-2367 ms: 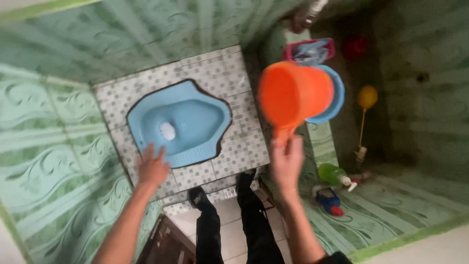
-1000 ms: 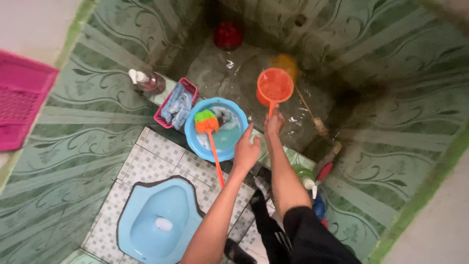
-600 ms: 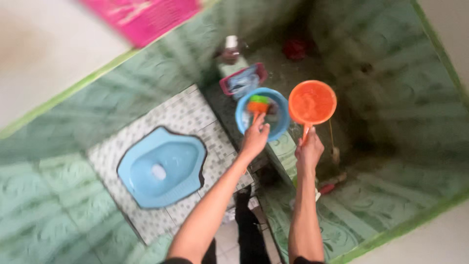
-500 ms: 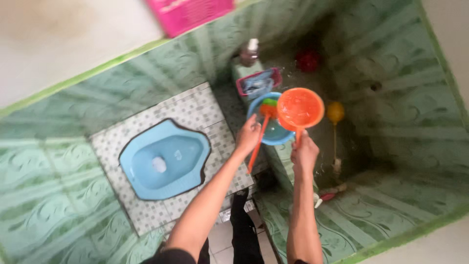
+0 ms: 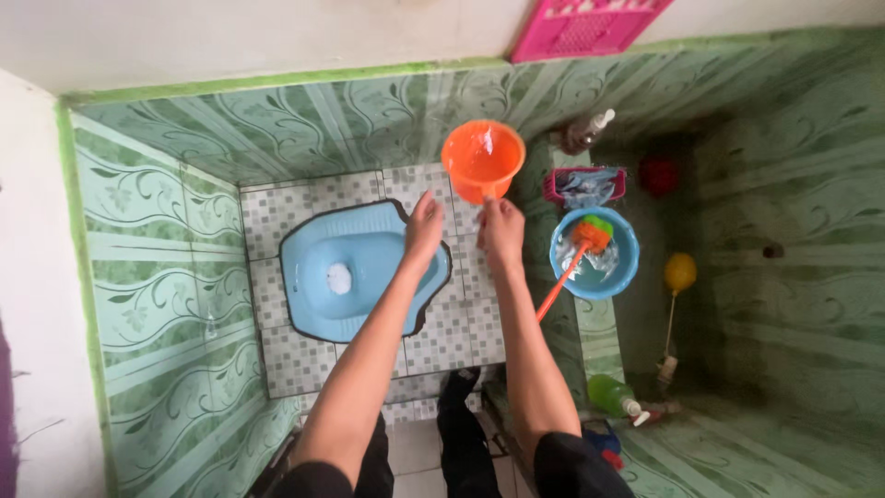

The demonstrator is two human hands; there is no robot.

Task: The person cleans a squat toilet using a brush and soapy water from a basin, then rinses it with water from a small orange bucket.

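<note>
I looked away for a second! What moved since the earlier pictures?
The right hand carried the orange scoop from over the water tank to above the blue squat toilet. The left hand let go of the brush, which stayed in the blue basin.

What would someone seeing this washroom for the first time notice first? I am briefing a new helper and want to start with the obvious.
First, the orange dipper, held up by its handle in the right hand above the tiled floor, with the left hand open beside it. Below them the blue squat toilet sits in grey mosaic floor tiles. To the right, a blue basin on the ledge holds an orange-handled brush with green and orange bristles.
</note>
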